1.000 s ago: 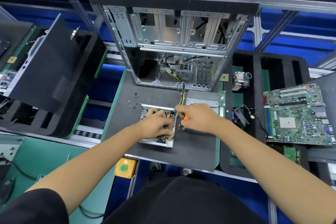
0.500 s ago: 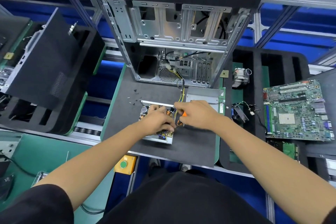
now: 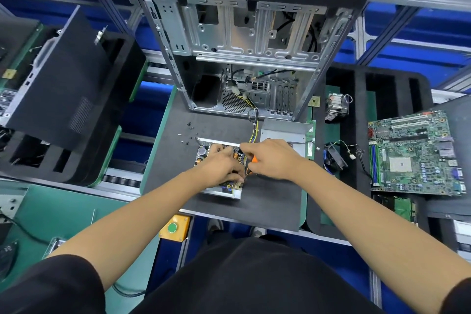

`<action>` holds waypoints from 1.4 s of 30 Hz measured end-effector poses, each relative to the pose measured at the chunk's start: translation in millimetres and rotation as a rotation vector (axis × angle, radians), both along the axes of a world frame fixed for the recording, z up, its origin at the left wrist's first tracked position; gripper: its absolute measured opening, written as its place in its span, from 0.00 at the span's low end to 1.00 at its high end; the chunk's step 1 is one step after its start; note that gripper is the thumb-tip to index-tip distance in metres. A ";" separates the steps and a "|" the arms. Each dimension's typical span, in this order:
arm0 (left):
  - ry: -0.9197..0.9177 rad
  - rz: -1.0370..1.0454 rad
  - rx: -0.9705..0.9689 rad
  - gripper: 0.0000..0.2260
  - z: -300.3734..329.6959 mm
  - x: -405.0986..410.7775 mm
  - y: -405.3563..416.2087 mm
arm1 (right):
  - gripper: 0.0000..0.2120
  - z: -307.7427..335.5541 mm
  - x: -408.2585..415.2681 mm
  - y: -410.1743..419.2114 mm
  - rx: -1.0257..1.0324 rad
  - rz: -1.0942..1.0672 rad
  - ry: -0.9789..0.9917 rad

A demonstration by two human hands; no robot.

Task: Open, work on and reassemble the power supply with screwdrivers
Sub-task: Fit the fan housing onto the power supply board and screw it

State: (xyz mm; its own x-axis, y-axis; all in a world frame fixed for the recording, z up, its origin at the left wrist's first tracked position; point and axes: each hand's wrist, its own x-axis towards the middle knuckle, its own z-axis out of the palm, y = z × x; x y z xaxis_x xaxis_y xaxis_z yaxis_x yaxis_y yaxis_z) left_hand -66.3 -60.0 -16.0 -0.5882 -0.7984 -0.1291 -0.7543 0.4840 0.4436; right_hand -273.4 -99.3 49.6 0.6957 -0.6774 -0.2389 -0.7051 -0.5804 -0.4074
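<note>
On the dark mat (image 3: 267,201), loose screws (image 3: 188,132) lie left of the opened power supply (image 3: 216,160); the left hand (image 3: 224,163) rests curled on its board, and the right hand (image 3: 274,158) grips an orange-handled screwdriver (image 3: 252,160) beside it.

Open tower computer case (image 3: 244,41): bare stamped sheet metal inside, dull silver; outer panels matt black. Opened power supply (image 3: 219,187): bright folded sheet-metal tray. Its grey metal cover (image 3: 283,130) has a smooth satin finish. Dark grey work mat (image 3: 267,199): matt, finely textured (material cannot be told). Green motherboard (image 3: 413,153): glossy circuit board. Orange-handled screwdriver (image 3: 254,159): smooth plastic grip.
</note>
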 end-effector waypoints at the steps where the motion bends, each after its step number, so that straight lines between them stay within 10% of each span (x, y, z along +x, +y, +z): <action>1: 0.012 0.000 -0.006 0.07 0.0 0.1 0.4 | 0.06 -0.6 0.0 -0.1 -0.001 0.001 -0.002; 35: -0.137 -0.076 0.020 0.11 -5.5 0.9 -0.9 | 0.15 3.3 16.5 11.8 0.061 -0.025 0.053; 42: 0.085 0.060 0.113 0.09 -13.1 1.6 6.3 | 0.23 21.8 15.6 4.0 -0.152 0.325 0.177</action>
State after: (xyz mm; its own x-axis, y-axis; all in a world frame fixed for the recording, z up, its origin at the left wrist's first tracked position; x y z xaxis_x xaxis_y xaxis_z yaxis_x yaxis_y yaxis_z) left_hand -64.8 -53.7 -29.0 -0.5523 -0.8156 -0.1723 -0.7379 0.3822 0.5562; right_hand -257.8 -95.3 71.4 0.8369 -0.4653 -0.2883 -0.5261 -0.8292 -0.1890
